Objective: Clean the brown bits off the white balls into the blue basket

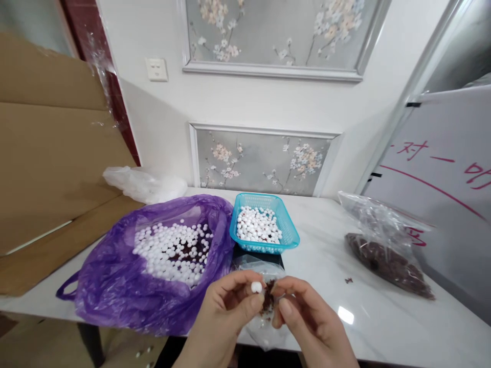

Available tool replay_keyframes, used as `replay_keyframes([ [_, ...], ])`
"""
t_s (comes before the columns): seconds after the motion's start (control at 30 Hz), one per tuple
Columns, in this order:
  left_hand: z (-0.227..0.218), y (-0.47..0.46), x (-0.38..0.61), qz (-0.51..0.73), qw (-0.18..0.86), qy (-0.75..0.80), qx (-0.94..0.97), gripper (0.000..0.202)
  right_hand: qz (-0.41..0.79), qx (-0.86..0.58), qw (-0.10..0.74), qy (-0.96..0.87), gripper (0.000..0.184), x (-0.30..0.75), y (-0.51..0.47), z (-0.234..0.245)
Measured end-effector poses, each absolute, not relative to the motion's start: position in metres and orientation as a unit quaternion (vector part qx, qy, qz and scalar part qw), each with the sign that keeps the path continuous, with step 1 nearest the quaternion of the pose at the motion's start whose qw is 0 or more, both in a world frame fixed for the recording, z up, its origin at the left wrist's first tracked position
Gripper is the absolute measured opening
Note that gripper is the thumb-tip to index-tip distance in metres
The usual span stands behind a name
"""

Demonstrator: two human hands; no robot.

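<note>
My left hand [226, 306] pinches a small white bead [256, 287] between thumb and fingers at the table's near edge. My right hand [307, 317] is closed on a small dark reddish-brown piece [267, 300] right beside the bead. Both hands meet over a small clear plastic bag [264, 332] with a few white beads in it. Behind the hands stands a blue plastic basket [288, 232] holding many white beads. Left of it lies an open purple plastic bag [115, 276] full of white beads.
A clear bag of dark reddish-brown pieces [387, 255] lies at the right on the white marble table [383, 317], with a loose crumb [348, 280] near it. Cardboard sheets [49, 168] lean at the left. A crumpled clear bag [146, 184] sits by the wall. A whiteboard [445, 194] stands at right.
</note>
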State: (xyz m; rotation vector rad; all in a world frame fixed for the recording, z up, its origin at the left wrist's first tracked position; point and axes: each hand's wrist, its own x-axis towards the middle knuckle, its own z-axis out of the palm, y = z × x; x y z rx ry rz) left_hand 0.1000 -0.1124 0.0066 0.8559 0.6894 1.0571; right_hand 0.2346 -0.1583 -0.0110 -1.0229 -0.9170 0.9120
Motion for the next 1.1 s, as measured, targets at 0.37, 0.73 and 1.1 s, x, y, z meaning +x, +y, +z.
replay_keyframes([
  [0.37, -0.006, -0.105, 0.093, 0.531, 0.592, 0.302, 0.526, 0.011, 0.397, -0.478, 0.670, -0.406, 0.025, 0.234, -0.162, -0.017],
  [0.73, 0.025, -0.042, 0.101, 0.535, 0.379, 0.383, 0.651, 0.024, 0.197, -0.592, 0.423, -0.657, 0.023, 0.246, -0.142, -0.027],
  [1.1, 0.065, 0.008, 0.040, 0.396, 0.211, 0.444, 0.775, 0.034, 0.080, -0.647, 0.137, -0.746, 0.033, 0.215, -0.114, -0.039],
])
